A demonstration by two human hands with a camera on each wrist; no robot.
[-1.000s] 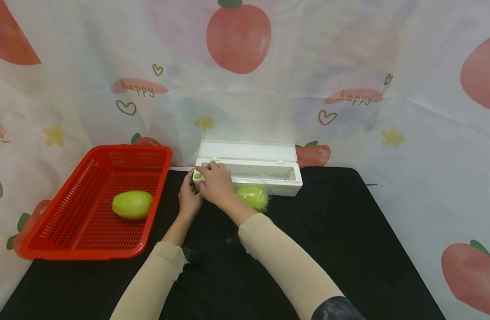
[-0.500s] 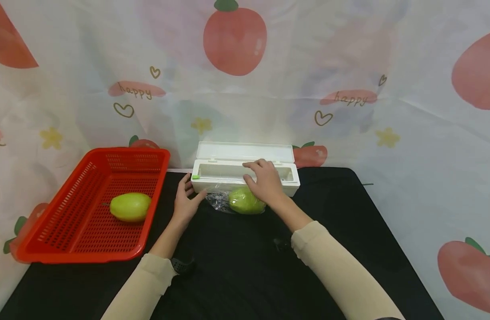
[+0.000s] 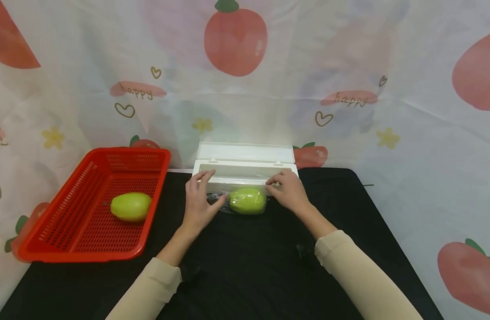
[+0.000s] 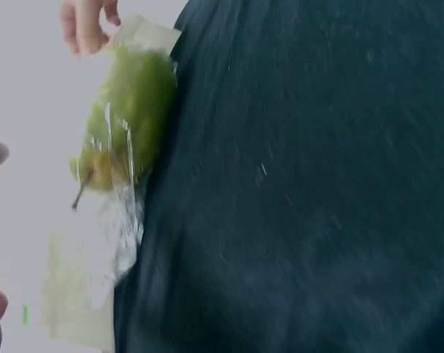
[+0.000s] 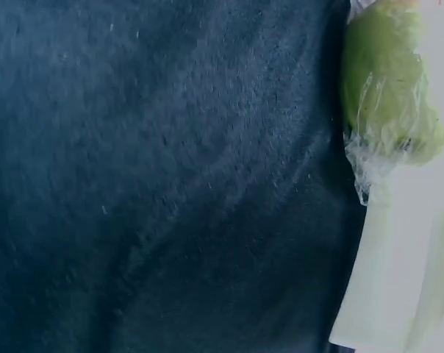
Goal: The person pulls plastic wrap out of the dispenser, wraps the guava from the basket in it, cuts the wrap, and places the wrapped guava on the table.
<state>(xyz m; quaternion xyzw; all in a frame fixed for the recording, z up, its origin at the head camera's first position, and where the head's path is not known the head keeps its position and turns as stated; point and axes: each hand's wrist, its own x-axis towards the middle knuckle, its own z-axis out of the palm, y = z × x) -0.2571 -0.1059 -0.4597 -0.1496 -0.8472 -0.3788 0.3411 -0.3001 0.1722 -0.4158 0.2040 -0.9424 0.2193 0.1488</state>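
A long white cling film box [image 3: 245, 173] stands at the back of the table with its lid [image 3: 245, 152] raised. Against its front lies a green pear-like fruit [image 3: 248, 201] wrapped in clear film [image 4: 123, 228]; its stem shows in the left wrist view. My left hand [image 3: 197, 202] is at the box's left front, fingers over the rim and thumb spread apart. At the right front, my right hand [image 3: 289, 190] has its fingertips bent toward the rim, with no grip visible. A small green slider [image 4: 25, 315] shows on the box in the left wrist view.
A red perforated basket [image 3: 78, 255] stands at the left, with an unwrapped green fruit [image 3: 130, 206] inside. Black cloth [image 3: 245, 266] covers the table. A printed curtain [image 3: 292, 66] hangs right behind the box.
My right hand has travelled from the box's left end to its right front. The left hand has shifted right from the box's left end. The wrapped fruit moved slightly left, then stayed.
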